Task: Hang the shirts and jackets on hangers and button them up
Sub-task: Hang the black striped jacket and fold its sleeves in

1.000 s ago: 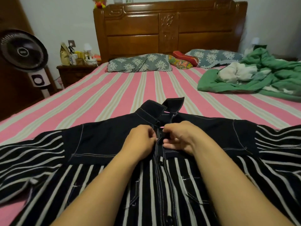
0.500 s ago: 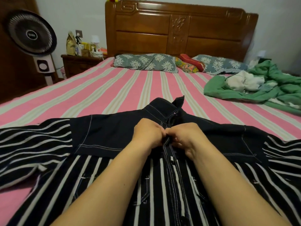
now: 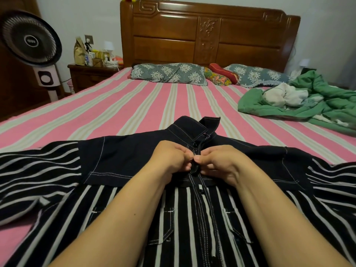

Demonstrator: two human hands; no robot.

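Fingers (image 3: 187, 156) of both hands are curled and meet at the placket (image 3: 195, 164) of the shirt (image 3: 119, 160), pinching the two front edges together on the dark yoke. Left hand (image 3: 171, 160) grips the left edge, right hand (image 3: 221, 162) the right. I take it a button is being worked through its hole there, though the fingertips hide it. Just above, one button (image 3: 195, 144) under the collar (image 3: 189, 128) reads as fastened; one below (image 3: 201, 192) on the striped part looks closed too. The shirt lies face-up, sleeves spread, on the pink-striped bed (image 3: 134, 105). I see no hanger. Judgement: buttoning of this garment well advanced. A green heap of clothes (image 3: 308, 101) lies well apart to the right, unhandled.
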